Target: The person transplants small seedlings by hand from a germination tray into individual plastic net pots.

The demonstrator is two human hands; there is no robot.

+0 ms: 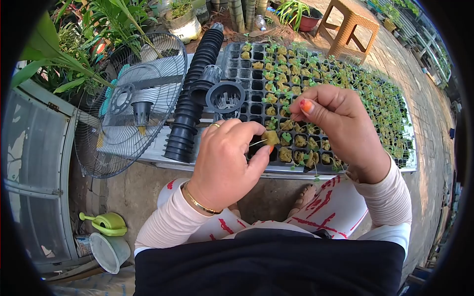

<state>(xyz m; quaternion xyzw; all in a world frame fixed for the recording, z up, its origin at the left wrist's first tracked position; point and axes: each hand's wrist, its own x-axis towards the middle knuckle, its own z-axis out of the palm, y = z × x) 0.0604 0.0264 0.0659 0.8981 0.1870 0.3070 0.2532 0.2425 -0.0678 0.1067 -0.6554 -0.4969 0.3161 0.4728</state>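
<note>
Between the thumb and fingers of my left hand (224, 158) is a seedling plug (270, 137), a yellow-brown growing cube with a pale thin stem. It is just over the front of a black seedling tray (245, 74). My right hand (343, 118) hovers above the tray to the right, thumb and forefinger pinched together; whatever may be between them is too small to make out. Many cells hold similar plugs with small green sprouts, and the left columns are bare. A black net pot (225, 93) stands beside the tray, behind my left hand.
A long stack of black net pots (190, 106) lies left of the tray. Further left, a wire fan guard (165, 106) carries another small pot (142, 112). A woven-look stool (348, 29) stands behind. On the floor are a green watering can (109, 224) and a bucket (106, 249).
</note>
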